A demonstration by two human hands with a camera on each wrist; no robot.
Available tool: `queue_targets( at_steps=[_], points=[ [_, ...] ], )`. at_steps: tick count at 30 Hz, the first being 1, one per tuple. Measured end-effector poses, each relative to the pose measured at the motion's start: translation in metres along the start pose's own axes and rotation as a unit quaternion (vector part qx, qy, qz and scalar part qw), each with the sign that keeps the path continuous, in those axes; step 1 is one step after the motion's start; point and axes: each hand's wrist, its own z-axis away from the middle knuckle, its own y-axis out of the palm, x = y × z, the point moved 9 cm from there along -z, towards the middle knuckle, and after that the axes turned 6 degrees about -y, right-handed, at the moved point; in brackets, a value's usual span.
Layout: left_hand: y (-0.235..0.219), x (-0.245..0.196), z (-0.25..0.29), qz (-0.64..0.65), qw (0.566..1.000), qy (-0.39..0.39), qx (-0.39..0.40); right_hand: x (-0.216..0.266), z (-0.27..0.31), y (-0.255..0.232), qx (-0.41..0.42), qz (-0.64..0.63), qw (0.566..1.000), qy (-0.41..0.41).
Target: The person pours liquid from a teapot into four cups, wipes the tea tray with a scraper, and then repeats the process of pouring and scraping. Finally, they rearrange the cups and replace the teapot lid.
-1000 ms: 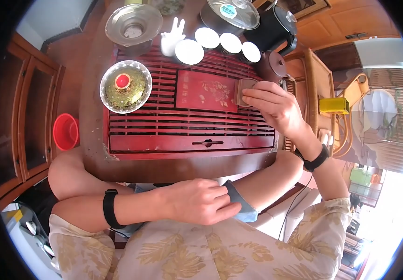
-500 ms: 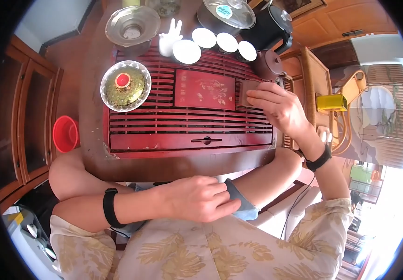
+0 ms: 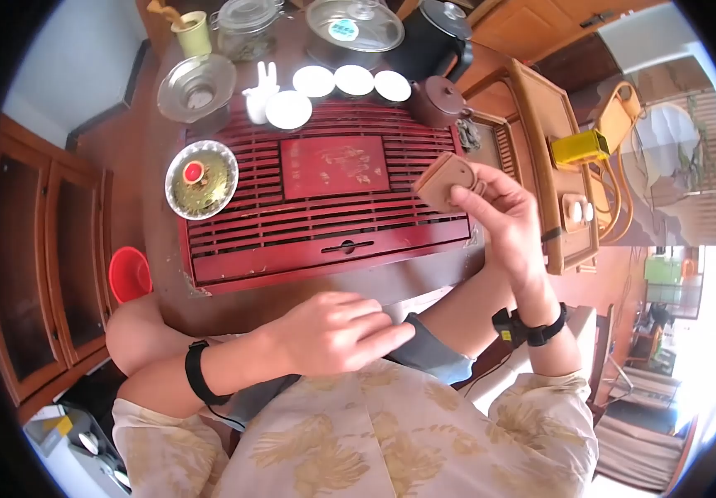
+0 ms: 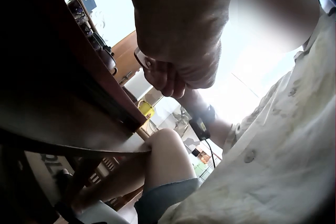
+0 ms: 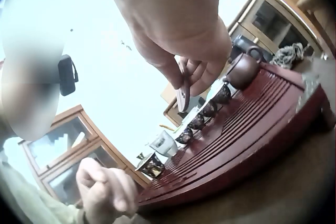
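Observation:
My right hand (image 3: 503, 212) pinches a flat brown square piece like a coaster (image 3: 445, 178) between thumb and fingers, raised over the right end of the red slatted tea tray (image 3: 325, 246). In the right wrist view the thin edge of the coaster (image 5: 183, 100) shows between thumb and fingers. My left hand (image 3: 341, 332) hangs idle in front of my body with loosely curled fingers and nothing in them. On the tray's left side stands a lidded gaiwan (image 3: 209, 184) with a red knob. A brown teapot (image 3: 437, 101) sits at the tray's back right corner.
Several white-lined cups (image 3: 354, 80) line the tray's back edge beside a white rabbit-eared pitcher (image 3: 260, 100). Behind them are a glass strainer bowl (image 3: 196, 87), a lidded pot (image 3: 354, 33) and a black kettle (image 3: 437, 37). A red bucket (image 3: 130, 275) is at the left.
The coaster has come up off the right end of the tray in my right hand, tilted and nearer to me. The head view has shifted; the left hand stays idle.

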Motion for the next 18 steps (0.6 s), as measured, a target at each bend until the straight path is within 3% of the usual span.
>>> queue_targets(
  at_steps=[3, 7, 11, 14, 18],
  points=[
    [-0.015, 0.004, -0.014, 0.001, 0.999, -0.031, -0.029, -0.014, 0.013, 0.011, -0.005, -0.086, 0.995, 0.043],
    [-0.042, -0.001, -0.039, -0.124, 0.985, -0.05, -0.109, -0.014, 0.024, 0.041, 0.039, -0.139, 0.99, 0.011],
    [-0.039, 0.003, -0.058, -0.238, 0.963, -0.113, -0.057, -0.016, 0.032, 0.078, 0.097, -0.184, 0.978, -0.024],
    [-0.039, 0.006, -0.055, -0.323, 0.939, -0.108, -0.054, -0.018, 0.03, 0.084, 0.125, -0.206, 0.97, -0.018],
    [-0.042, 0.009, -0.06, -0.305, 0.943, -0.123, -0.045, -0.02, 0.028, 0.09, 0.182, -0.195, 0.964, -0.004]
  ],
)
